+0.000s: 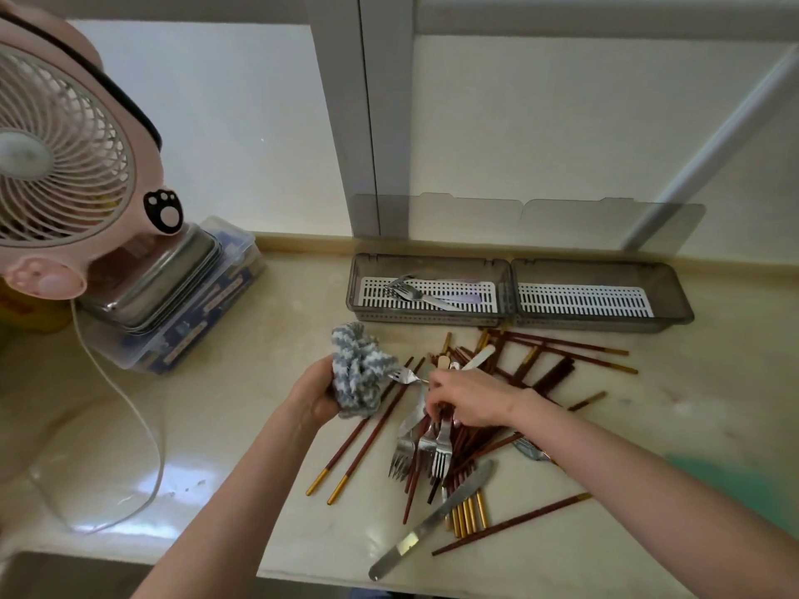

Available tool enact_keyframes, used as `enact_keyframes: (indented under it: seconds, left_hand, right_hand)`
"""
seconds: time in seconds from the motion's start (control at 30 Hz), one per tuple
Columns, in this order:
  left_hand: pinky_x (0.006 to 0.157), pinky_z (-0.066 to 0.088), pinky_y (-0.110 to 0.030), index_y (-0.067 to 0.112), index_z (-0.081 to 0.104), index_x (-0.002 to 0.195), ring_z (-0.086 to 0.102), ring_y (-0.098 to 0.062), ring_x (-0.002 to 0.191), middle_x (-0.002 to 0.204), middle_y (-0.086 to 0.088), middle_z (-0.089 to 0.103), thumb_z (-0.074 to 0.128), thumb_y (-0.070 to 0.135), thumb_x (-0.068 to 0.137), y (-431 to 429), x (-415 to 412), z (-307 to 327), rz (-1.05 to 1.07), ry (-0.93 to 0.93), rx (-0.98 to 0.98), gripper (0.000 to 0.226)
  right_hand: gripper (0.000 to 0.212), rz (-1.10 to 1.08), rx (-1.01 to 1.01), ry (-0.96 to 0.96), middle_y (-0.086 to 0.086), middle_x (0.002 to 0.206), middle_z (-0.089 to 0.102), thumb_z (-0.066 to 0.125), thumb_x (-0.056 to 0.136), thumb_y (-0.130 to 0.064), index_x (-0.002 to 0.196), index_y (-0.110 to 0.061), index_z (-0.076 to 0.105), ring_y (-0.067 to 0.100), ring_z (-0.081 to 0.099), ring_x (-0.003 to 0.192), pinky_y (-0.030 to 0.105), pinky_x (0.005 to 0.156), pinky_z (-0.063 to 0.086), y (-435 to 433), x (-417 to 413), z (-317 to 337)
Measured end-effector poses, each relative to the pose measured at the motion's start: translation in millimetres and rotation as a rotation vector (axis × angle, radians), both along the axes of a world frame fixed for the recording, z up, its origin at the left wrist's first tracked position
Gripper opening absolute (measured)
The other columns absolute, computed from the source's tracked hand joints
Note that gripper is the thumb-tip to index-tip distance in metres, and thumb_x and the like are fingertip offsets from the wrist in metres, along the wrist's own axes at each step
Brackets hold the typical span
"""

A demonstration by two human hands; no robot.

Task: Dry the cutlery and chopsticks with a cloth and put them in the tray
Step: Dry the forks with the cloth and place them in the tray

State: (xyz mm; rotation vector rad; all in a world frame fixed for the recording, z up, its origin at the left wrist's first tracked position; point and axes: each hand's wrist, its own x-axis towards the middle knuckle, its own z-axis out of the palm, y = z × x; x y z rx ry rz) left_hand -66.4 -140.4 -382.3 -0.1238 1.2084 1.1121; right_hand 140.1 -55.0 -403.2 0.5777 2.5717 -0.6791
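My left hand (312, 395) grips a bunched grey-and-white striped cloth (359, 368). My right hand (469, 399) reaches into a heap of brown, gold-tipped chopsticks (540, 365) and pinches a fork (406, 375) whose tines touch the cloth. Several more forks (426, 449) lie just under that hand. A table knife (432, 520) rests at the front of the heap. At the back stands a grey two-part tray (512, 289) with white slotted inserts; its left half holds forks (415, 291), its right half (601, 296) holds nothing.
A pink desk fan (65, 157) stands at the left on a stack of metal trays and a clear plastic box (186, 304); its white cord (142, 430) loops across the counter. A sink edge (65, 572) shows at the bottom left. A window frame rises behind the tray.
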Motion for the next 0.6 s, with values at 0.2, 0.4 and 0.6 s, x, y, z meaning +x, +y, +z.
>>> enact_keyframes:
  seconds: [0.2,0.4,0.6]
  left_hand:
    - [0.068,0.057,-0.033,0.004,0.060,0.100,0.070,-0.021,0.076,0.081,-0.011,0.074,0.037,0.017,0.098,0,4,-1,-0.019,-0.028,0.076,0.027]
    - [0.059,0.057,-0.027,0.005,0.059,0.098,0.071,-0.018,0.068,0.078,-0.009,0.074,0.035,0.013,0.098,-1,10,-1,-0.060,-0.008,0.132,0.026]
    - [0.072,0.055,-0.034,0.004,0.058,0.110,0.069,-0.023,0.088,0.098,-0.014,0.071,0.042,0.014,0.091,8,29,1,-0.109,0.010,0.294,0.027]
  right_hand:
    - [0.013,-0.045,0.056,0.092,-0.006,0.098,0.043,0.061,0.084,-0.007,0.083,-0.019,0.063,0.013,0.052,0.090,0.027,0.074,0.043,1,10,-7]
    - [0.017,-0.693,-0.363,0.405,-0.009,0.075,0.063,0.077,0.073,-0.011,0.070,-0.022,0.065,0.001,0.057,0.072,0.017,0.069,0.044,13,7,20]
    - [0.014,-0.973,-0.565,0.645,-0.003,0.069,0.062,0.077,0.073,-0.007,0.079,-0.009,0.064,0.001,0.057,0.059,0.012,0.060,0.046,-16,-19,31]
